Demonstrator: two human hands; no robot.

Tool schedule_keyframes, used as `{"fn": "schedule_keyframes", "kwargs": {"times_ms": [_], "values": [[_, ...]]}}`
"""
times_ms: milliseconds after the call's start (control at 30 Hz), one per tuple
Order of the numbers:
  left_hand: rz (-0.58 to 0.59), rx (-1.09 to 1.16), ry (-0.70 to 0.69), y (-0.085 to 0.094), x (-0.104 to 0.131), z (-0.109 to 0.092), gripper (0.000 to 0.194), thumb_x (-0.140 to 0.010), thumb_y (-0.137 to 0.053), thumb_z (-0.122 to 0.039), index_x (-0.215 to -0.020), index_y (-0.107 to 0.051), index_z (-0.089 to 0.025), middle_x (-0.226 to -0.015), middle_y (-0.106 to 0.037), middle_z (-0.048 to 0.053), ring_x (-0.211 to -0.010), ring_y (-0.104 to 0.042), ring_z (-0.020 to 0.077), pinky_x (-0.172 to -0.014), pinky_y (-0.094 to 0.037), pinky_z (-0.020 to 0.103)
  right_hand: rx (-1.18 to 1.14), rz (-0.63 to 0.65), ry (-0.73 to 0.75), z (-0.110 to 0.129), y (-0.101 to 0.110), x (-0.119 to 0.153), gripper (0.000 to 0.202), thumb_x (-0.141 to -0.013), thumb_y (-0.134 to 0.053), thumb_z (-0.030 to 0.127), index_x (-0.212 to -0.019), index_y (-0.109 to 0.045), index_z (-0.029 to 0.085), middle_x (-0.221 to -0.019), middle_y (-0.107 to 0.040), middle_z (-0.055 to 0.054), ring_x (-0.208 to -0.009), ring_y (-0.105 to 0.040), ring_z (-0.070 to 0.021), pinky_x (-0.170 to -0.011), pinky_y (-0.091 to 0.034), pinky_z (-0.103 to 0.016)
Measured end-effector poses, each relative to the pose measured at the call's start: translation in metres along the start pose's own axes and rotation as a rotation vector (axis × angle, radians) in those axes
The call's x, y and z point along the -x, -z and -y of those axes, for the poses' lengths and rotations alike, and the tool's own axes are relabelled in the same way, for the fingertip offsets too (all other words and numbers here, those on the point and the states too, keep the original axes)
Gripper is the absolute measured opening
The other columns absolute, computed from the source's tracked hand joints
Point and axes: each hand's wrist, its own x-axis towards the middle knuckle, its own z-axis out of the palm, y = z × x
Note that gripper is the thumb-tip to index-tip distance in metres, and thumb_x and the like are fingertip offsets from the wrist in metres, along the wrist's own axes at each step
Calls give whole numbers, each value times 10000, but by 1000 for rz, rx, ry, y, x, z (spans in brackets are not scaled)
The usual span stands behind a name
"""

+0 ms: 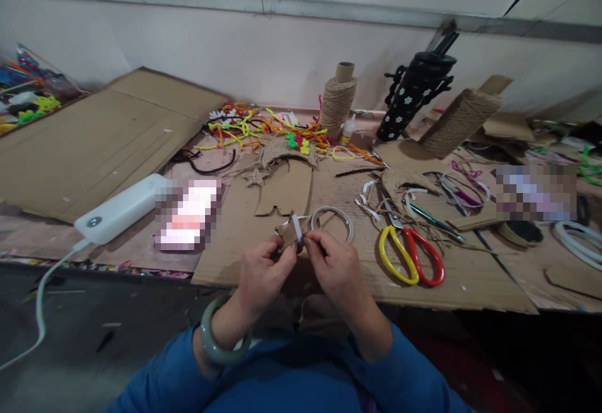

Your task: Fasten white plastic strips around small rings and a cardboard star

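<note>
My left hand (262, 270) pinches a small brown cardboard piece (286, 232) near the front edge of the work surface. A narrow white strip (296, 227) lies across that piece. Close beside it, my right hand (337, 269) has its thumb and forefinger pressed together at the strip's lower end; its fingertips hide part of what they grip. Just beyond the right hand lies a coiled white band (348, 220). A twine-wrapped star (254, 177) and a twine-wrapped crescent (273, 151) with green, red and yellow decorations rest farther back.
Scissors (407, 256) with yellow and red handles lie to the right, by a green pen-like tool (435, 220). Twine spools (338, 101) stand behind. Leftward are a blurred phone (190, 215), a white power bank (125, 207) with its cable, and a large cardboard sheet (108, 131).
</note>
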Motion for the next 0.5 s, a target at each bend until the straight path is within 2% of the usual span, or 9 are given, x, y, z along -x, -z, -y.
{"fn": "schedule_keyframes", "kwargs": {"times_ms": [300,500], "values": [[-12,-6,-18,1,1,-3,319,-749,-548,-334,-483,-522,-161,-434,-411,-45,-425,-389,77,-428,-279,208,-78,2,-52,3,0,-1,149,-877,-529,211,-860,-675,190,-761,-720,-41,-680,-660,-166,-617,-482,-254],[63,187,108,1,-3,6,258,-758,-581,-340,-604,-632,-139,-533,-551,-5,-526,-504,116,-494,-375,215,-154,-11,-113,0,1,0,154,-874,-520,233,-836,-667,205,-737,-699,-27,-671,-641,-156,-625,-492,-255]]}}
